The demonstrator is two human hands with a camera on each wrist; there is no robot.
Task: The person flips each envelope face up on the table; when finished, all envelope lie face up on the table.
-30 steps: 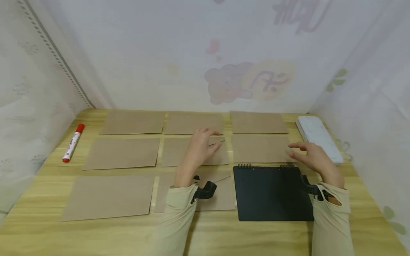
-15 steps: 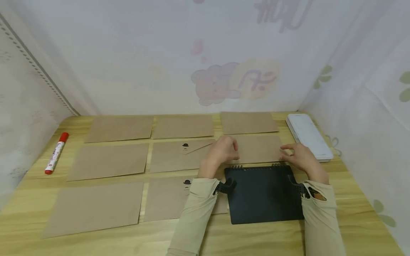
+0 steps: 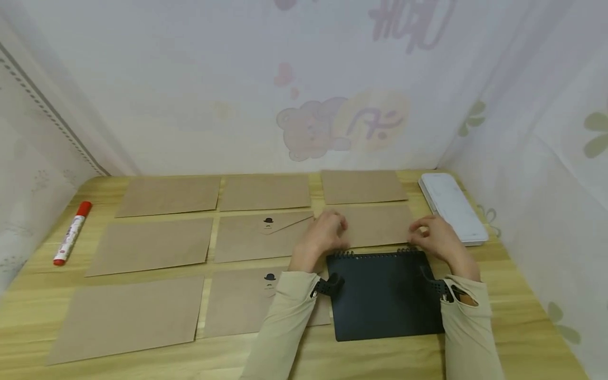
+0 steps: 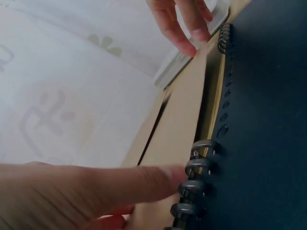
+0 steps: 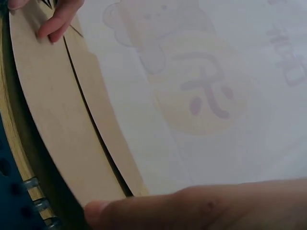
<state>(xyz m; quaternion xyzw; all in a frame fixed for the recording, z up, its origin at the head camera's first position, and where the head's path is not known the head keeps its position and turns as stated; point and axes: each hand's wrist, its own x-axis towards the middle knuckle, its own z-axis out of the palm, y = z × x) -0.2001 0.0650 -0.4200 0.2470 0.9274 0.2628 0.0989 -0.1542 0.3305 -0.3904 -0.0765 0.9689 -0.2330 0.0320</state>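
Observation:
A plain brown envelope (image 3: 377,226) lies behind the black spiral notebook (image 3: 387,295). My left hand (image 3: 323,235) grips its left end; in the right wrist view the left fingers (image 5: 60,21) bend over that end. At the opposite end my right hand (image 3: 438,236) pinches the corner, thumb on the near edge. The left wrist view shows the right fingertips (image 4: 199,40) at that corner and my left thumb (image 4: 158,179) beside the notebook's rings. A dark shadow runs under the envelope's near edge.
Several more brown envelopes (image 3: 157,245) lie in rows to the left and behind. Two show a black hat print, like the middle one (image 3: 256,240). A red-capped marker (image 3: 71,235) lies far left, a white flat case (image 3: 453,206) at right. Cloth walls (image 3: 214,105) enclose the table.
My left hand has moved right, from over the middle envelope to the left end of the right one. My right hand has closed its fingers at the other end. The view shifted slightly.

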